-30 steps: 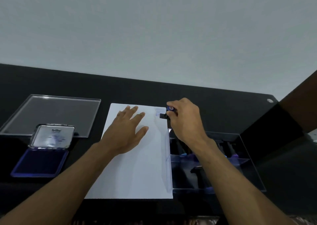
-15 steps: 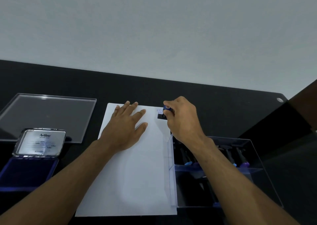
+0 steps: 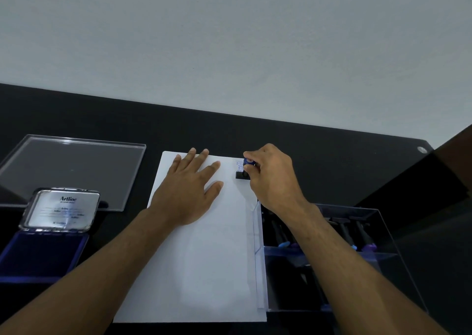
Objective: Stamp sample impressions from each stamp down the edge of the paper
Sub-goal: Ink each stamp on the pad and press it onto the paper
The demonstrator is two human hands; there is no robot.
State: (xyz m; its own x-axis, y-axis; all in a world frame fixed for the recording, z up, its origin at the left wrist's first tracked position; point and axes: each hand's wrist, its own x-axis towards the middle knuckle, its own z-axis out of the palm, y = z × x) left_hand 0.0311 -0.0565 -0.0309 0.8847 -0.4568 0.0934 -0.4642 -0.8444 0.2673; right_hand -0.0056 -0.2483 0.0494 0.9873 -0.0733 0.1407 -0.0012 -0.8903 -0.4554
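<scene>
Two hands over a black tabletop [image 3: 319, 153], grey wall behind. Far left: clear plastic lid [image 3: 74, 171] lying flat, its near edge touching or just behind the ink pad [image 3: 43, 235]. Ink pad tin is open, silver lid propped up with "Artline" print, dark blue pad below it at the left frame edge. Centre: white paper [image 3: 204, 270] lying lengthwise away from the person, near edge close to the tabletop front. Left hand [image 3: 189, 191] lies flat on the upper half of the paper, fingers [image 3: 201, 159] straight and spread, holding nothing, pressing the sheet down. Faint blue impression [image 3: 239, 164] at the top right corner of the paper, partly hidden by the stamp. Stamp [image 3: 244, 171], black base with blue top, sits on the right edge of the paper just below that impression; right hand [image 3: 273, 181] curls round its top, fingers pinching it. Right edge of the paper touches or slightly underlaps a clear plastic box [image 3: 388, 265]. Box holds several more dark stamps with blue and purple tips in its far compartment; count unclear, right forearm covers part. Near compartment is too dark to tell. Bare paper runs down the right edge below the stamp. Small round silver fitting [image 3: 422, 149] at the tabletop's far right corner.
</scene>
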